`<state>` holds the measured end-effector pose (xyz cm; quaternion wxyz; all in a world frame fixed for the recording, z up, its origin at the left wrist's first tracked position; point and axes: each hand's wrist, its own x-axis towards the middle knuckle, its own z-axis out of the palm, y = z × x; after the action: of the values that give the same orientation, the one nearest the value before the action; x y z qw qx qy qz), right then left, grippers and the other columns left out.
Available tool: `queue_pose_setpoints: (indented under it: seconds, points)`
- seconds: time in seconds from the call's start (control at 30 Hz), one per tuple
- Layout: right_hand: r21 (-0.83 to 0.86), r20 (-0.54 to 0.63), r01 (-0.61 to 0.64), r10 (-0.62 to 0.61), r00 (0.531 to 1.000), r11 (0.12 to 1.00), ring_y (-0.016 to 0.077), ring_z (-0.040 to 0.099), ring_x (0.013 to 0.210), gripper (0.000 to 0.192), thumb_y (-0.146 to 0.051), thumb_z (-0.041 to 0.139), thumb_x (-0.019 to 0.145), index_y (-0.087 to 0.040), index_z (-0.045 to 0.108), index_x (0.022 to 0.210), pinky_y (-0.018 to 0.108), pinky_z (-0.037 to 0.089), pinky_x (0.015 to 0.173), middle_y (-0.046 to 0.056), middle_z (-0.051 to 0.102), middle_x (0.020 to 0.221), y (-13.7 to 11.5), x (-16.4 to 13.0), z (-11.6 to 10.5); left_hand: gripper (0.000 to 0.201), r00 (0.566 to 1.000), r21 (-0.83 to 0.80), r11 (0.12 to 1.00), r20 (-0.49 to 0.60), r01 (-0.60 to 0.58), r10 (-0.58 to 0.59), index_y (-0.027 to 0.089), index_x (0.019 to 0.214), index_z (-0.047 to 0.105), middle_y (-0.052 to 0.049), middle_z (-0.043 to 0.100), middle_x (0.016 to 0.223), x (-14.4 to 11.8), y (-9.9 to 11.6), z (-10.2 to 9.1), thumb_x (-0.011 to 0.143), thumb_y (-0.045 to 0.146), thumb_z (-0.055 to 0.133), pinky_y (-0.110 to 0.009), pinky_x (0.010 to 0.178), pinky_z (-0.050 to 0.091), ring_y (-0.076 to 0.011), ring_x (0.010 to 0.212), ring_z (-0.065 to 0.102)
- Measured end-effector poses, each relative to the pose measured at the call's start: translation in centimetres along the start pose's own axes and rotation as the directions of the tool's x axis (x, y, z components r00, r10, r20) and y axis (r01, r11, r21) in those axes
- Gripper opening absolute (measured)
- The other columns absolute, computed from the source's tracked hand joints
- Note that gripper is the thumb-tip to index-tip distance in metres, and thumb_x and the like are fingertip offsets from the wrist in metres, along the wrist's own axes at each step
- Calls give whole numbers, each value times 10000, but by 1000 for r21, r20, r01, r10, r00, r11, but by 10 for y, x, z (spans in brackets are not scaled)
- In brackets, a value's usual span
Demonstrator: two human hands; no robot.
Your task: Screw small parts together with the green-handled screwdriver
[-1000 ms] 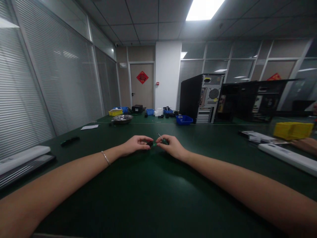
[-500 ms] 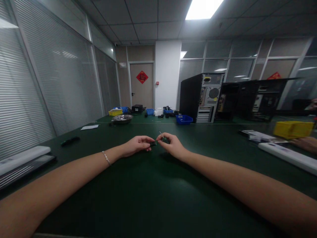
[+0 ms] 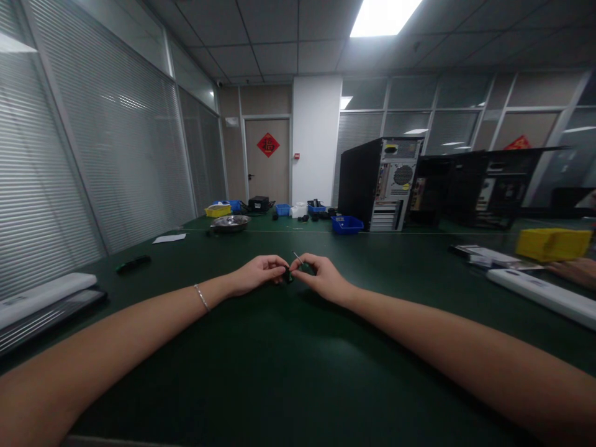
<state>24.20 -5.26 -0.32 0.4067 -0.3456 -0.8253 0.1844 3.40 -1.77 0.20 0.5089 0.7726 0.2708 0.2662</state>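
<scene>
My left hand (image 3: 261,273) pinches a small black part (image 3: 288,273) between thumb and fingers, low over the green tabletop. Its exact kind is too small and dark to make out. My right hand (image 3: 321,278) is closed on a thin metal rod (image 3: 297,257), whose bare end sticks up and to the left past the fingertips. The right fingertips meet the right side of the black part. Both hands are close together at the middle of the table, and my fingers hide much of what they hold.
A metal bowl (image 3: 230,223) and a blue bin (image 3: 347,225) stand farther back. A black computer tower (image 3: 379,183) rises at the back right. White-and-black pieces lie at left (image 3: 49,298). At the right edge, another person's hand (image 3: 577,271) is near a yellow bin (image 3: 553,244).
The black part has turned from lying sideways to pointing more downward. My right hand has shifted slightly left against it, and the metal rod has moved left with it.
</scene>
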Motion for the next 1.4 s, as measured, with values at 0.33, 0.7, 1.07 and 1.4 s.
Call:
queue_pose_setpoints:
  seconds: [0.33, 0.7, 1.07, 1.4]
  points:
    - [68, 45, -63, 60, 997, 996, 115, 523, 621, 143, -261, 557, 818, -160, 621, 896, 231, 416, 576, 12, 614, 801, -8, -2, 3, 320, 1000, -56, 998, 8, -16, 16, 131, 1031, 602, -55, 608, 861, 0, -1, 2, 836, 373, 529, -306, 717, 461, -153, 754, 568]
    - [12, -7, -59, 59, 998, 998, 133, 504, 669, 129, -262, 545, 815, -162, 610, 865, 250, 392, 614, 4, 598, 769, -6, -1, 7, 392, 999, -101, 995, -30, -15, 12, 135, 1132, 547, -78, 646, 849, 4, -5, 4, 801, 341, 587, -317, 644, 502, -190, 716, 647]
    - [-8, -39, -74, 74, 996, 997, 152, 552, 743, 115, -244, 542, 815, -168, 609, 868, 269, 420, 683, 19, 636, 817, -1, 0, 8, 356, 998, -64, 998, -58, -21, 17, 134, 1100, 616, -102, 651, 995, 3, -4, 8, 794, 315, 591, -350, 737, 505, -192, 808, 625]
    - [-60, -67, -113, 109, 992, 992, 142, 525, 688, 101, -233, 563, 786, -166, 618, 838, 251, 393, 608, 13, 622, 790, -2, 0, 7, 406, 998, 2, 999, -39, -42, 42, 149, 1160, 583, -80, 648, 1023, 2, 0, 13, 767, 243, 623, -326, 784, 473, -179, 848, 602]
